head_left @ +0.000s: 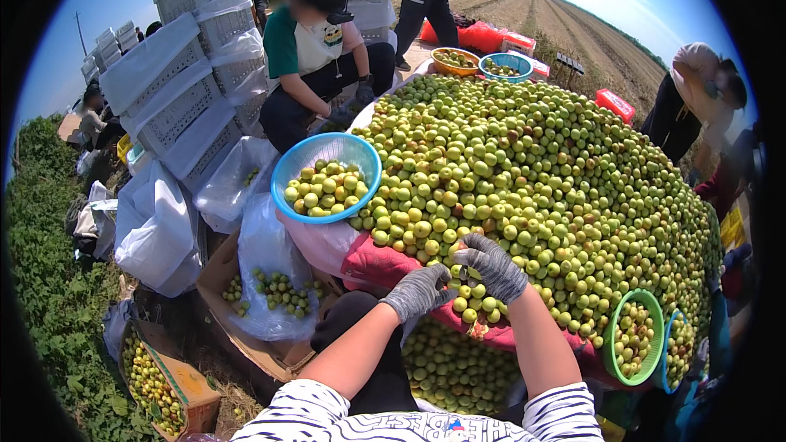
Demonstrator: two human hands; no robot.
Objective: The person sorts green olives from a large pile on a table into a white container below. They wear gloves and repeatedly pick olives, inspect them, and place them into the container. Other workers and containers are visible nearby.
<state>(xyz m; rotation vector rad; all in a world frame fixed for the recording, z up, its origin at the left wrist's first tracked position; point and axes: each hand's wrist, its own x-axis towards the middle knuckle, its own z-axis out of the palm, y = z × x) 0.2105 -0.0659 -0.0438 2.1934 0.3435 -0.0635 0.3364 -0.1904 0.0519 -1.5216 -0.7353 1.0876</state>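
Observation:
A large heap of small green, partly reddish fruits, apparently jujubes (491, 159), fills the middle, with red cloth (384, 264) along its near edge. At that edge my right hand (491, 265), in a grey knitted glove, has its fingers around a reddish fruit (457, 248). My left hand (420, 291), gloved alike, is just left of it with fingers curled; whether it holds anything cannot be told. Loose fruits lie between and below the hands. A blue plastic basket (326, 219) of fruits stands at the heap's left edge. More fruits (460, 368) lie below the cloth.
Cardboard boxes (239, 344) with fruits stand at lower left, one lined with plastic. White crates (178, 95) are stacked behind. A green basket (659, 344) of fruits stands at right, an orange basket (454, 69) at the far edge. A person (319, 55) crouches across the heap; others are farther off.

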